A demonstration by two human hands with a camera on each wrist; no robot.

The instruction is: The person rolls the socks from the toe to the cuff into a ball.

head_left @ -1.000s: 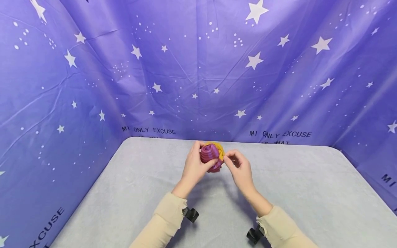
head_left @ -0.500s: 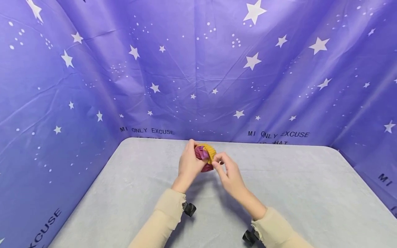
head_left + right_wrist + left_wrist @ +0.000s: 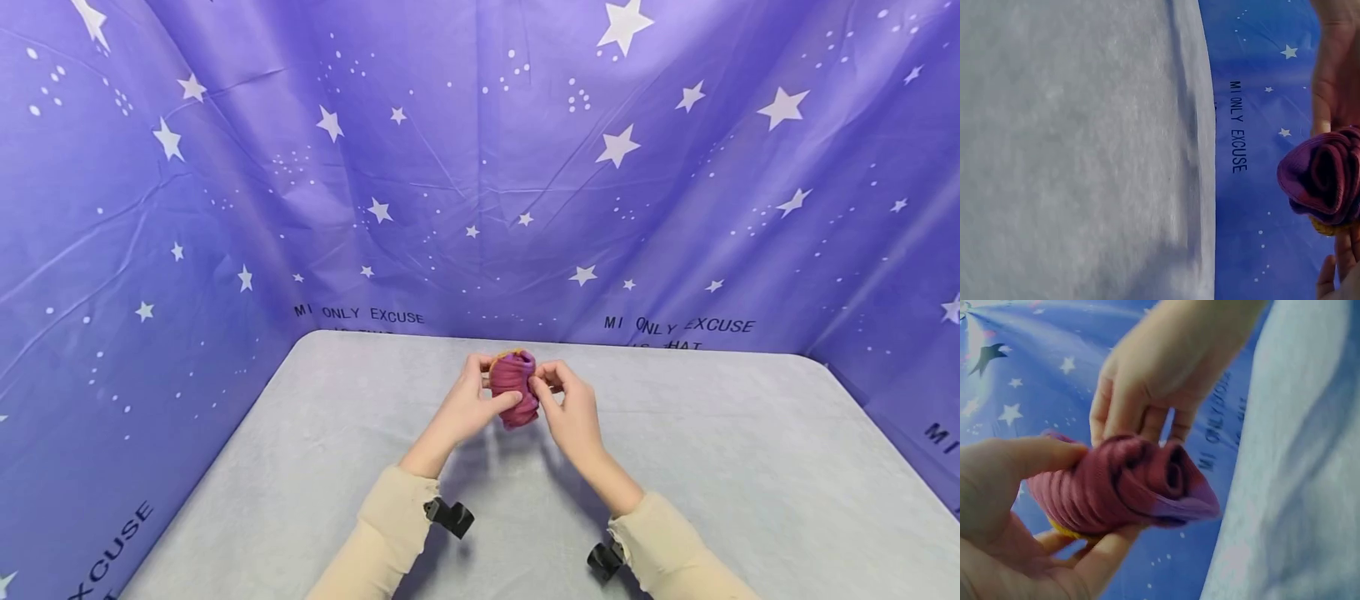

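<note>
A rolled-up sock bundle (image 3: pixel 513 390), ribbed maroon and purple with a thin yellow edge, is held up over the far part of the table. My left hand (image 3: pixel 468 400) grips it from the left, thumb across the near side and fingers behind. On the other side my right hand (image 3: pixel 573 417) pinches its right edge between thumb and fingers. From the left wrist, the spiral end of the sock bundle (image 3: pixel 1172 478) shows, with yellow knit peeking out underneath. The right wrist view catches the rolled purple end (image 3: pixel 1316 178) at its right border.
A pale grey cloth-covered table (image 3: pixel 337 467) lies below the hands. Behind and beside it hangs a purple curtain (image 3: pixel 480 167) with white stars and printed words. Black camera mounts (image 3: pixel 450 517) sit at both sleeve cuffs.
The sock bundle has been turned in the hands: its broad yellow part has rotated mostly out of sight, and the maroon ribbed side now faces the head camera. The right fingers stay at its right edge.
</note>
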